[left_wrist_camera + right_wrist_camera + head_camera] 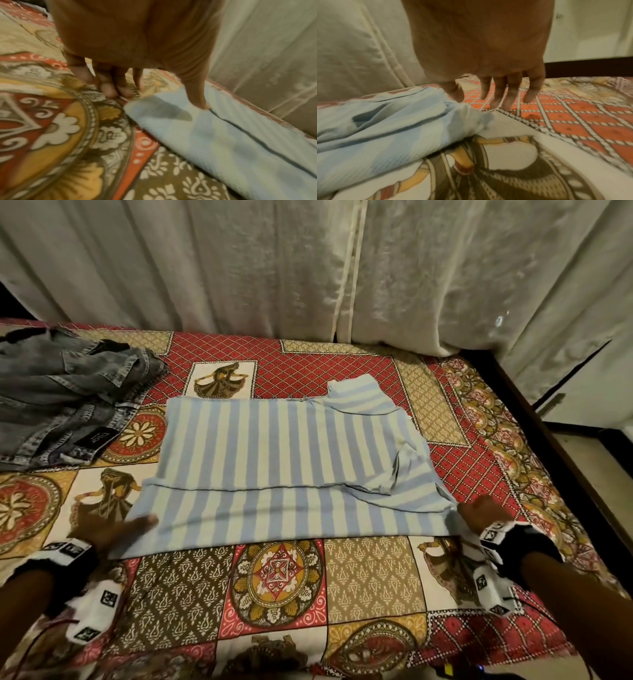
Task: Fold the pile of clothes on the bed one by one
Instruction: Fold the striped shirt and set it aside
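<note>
From the head view, the striped shirt lies flat in the middle of the bed, one long fold already laid across it and a sleeve turned in at the right. The left hand sits at the shirt's near left corner, blurred. The right hand is at the near right corner. Away to the far left, a heap of jeans is well apart from the shirt, and a pale curtain hangs behind the bed.

Left wrist view: the left hand is relaxed, fingers loosely spread with tips down on the bedsheet, gripping nothing. The thumb touches the shirt by its dark seam.

Right wrist view: the right hand hangs over the red diamond sheet, fingers straight and slightly parted, holding nothing. The thumb is just beside the shirt's bunched corner; whether it touches, I cannot tell.
</note>
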